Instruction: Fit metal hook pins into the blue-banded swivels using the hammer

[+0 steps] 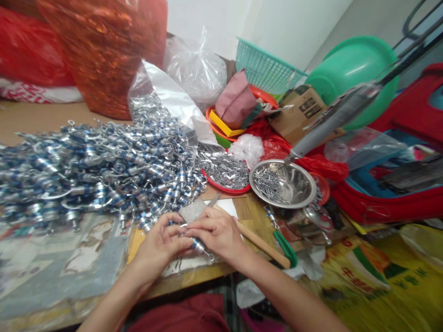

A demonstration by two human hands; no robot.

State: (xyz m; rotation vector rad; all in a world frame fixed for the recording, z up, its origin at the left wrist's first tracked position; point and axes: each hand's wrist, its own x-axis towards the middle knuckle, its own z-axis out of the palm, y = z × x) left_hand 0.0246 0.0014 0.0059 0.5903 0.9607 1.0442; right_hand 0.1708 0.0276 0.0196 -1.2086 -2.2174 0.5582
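Observation:
Near the table's front edge, my left hand (165, 240) has its fingers wrapped round a small silver-and-blue metal fitting (200, 246), whose ringed end points down to the right. My right hand (216, 230) pinches at the fitting's upper end, where a thin curved metal piece shows between the fingers. Both hands are close together. Just behind them lies a grey stone-like block (192, 210). A large heap of similar fittings (104, 166) spreads to the left. A wooden handle (265, 244) lies to the right of my right hand.
A red tray of small metal parts (226, 173) and a steel bowl (301, 184) holding thin pins stand behind at the right. A green-handled tool (286, 249) lies at the table's right edge. Plastic bags (197, 69), a cardboard box (301, 113) and a green basin (356, 74) stand farther back.

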